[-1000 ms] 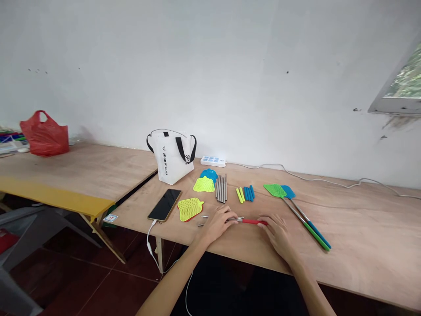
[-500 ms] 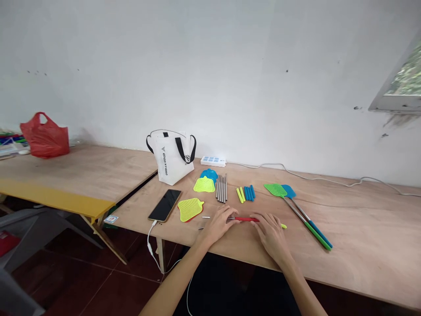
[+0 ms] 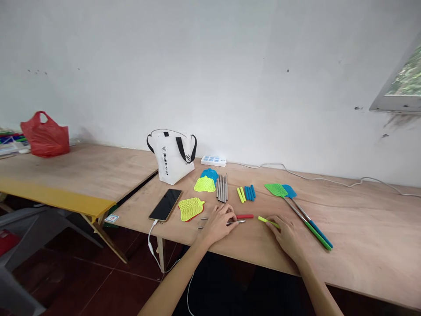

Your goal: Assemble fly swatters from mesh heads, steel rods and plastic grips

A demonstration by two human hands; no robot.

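My left hand (image 3: pixel 219 224) lies curled over thin metal rods (image 3: pixel 239 222) near the table's front edge. A red handle sleeve (image 3: pixel 245 216) pokes out just past its fingertips. My right hand (image 3: pixel 288 237) pinches the near end of a yellow-green handle sleeve (image 3: pixel 265 219), which lies flat on the wood. A yellow mesh swatter head (image 3: pixel 190 208) lies left of my left hand, with a red one under it. Two finished swatters, green (image 3: pixel 275 189) and blue (image 3: pixel 289 191), lie to the right of my right hand.
Behind the hands are a bundle of metal rods (image 3: pixel 222 188), yellow and blue sleeves (image 3: pixel 246 193) and two more mesh heads (image 3: pixel 205 183). A phone (image 3: pixel 165 204) on a cable, a white tote bag (image 3: pixel 172 158) and a power strip (image 3: pixel 213 160) lie left and behind. A red plastic bag (image 3: pixel 45 134) sits far left.
My right hand has left the red sleeve, moved right and taken the yellow-green sleeve. The red sleeve has slid left toward my left hand, which has barely moved.
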